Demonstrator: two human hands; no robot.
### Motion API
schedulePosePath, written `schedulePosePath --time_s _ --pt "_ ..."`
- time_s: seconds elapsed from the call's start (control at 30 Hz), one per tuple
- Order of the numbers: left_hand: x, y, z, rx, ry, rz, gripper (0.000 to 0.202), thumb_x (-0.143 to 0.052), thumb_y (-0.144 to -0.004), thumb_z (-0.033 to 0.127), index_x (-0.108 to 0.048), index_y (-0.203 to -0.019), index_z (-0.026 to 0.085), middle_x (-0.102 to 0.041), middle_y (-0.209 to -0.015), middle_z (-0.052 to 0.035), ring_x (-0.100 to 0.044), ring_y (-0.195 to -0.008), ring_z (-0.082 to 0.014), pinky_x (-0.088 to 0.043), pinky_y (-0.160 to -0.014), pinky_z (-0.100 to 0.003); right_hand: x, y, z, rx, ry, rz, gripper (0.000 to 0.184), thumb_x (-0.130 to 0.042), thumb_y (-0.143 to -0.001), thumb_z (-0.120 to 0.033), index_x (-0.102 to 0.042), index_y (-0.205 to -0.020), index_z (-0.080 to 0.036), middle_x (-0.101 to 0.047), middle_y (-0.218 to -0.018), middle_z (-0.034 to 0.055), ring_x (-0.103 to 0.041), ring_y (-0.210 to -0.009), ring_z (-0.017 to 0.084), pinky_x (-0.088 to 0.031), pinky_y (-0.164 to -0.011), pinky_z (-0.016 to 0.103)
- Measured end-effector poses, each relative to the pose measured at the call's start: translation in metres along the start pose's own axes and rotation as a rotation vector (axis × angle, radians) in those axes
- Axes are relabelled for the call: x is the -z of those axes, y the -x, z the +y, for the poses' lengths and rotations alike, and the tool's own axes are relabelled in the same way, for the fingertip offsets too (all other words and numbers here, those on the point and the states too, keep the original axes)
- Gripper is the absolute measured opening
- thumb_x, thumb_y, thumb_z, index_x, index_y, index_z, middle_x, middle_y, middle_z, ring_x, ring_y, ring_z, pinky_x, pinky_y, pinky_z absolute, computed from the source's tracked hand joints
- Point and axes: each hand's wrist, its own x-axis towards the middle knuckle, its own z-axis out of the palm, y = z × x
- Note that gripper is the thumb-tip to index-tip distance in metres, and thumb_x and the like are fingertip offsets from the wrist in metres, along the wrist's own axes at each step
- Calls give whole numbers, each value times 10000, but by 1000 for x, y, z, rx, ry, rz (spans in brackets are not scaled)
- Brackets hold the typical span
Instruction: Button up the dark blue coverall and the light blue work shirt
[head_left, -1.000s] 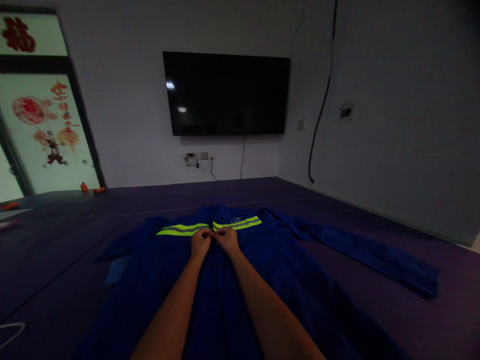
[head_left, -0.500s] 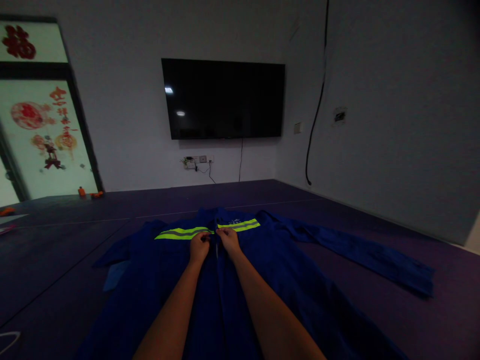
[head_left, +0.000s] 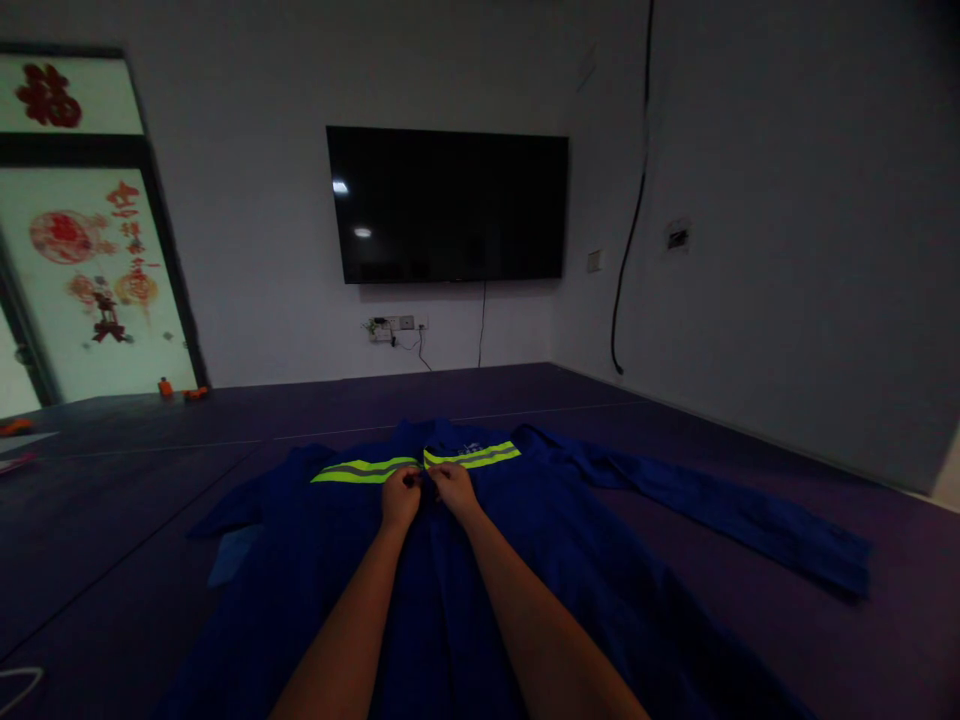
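A blue work jacket with yellow-green reflective chest stripes lies spread front side up on the dark purple floor. Both hands meet at its front opening, just below the stripes. My left hand is closed, its fingers pinching the jacket's left-hand front edge. Beside it my right hand is closed too, gripping the front flap on the other side, where the stripe ends. The fastening between the fingertips is too dark and small to make out. One sleeve stretches out to the right.
A black television hangs on the far wall, above sockets with loose cables. A long black cable runs down the right wall. Small orange items lie by the door. A white loop shows at lower left.
My right hand has shifted slightly left and drawn the right front flap across the opening, so its stripe now reaches further left. My left hand stays nearly in place. The view tilts up a little.
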Motion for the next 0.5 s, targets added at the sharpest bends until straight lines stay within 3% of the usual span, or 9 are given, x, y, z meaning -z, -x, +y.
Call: schedulePosePath --time_s 0.13,0.5 --pt "0 0 1 -1 -6 0 208 -499 -638 49 -644 -751 147 -662 -805 -45 -598 -782 -150 -450 -772 -286 -1 1 0 -6 2 -14 287 -460 -740 -366 -614 -614 -159 -513 -447 -25 -444 -380 92 -370 -375 192" --pt "0 1 1 -8 -19 18 215 -494 -624 32 -636 -717 164 -655 -788 -27 -592 -784 -146 -446 -775 -276 -1 1 2 1 33 9 199 -541 -668 -307 -642 -678 -136 -614 -559 2 -509 -452 93 -367 -382 162"
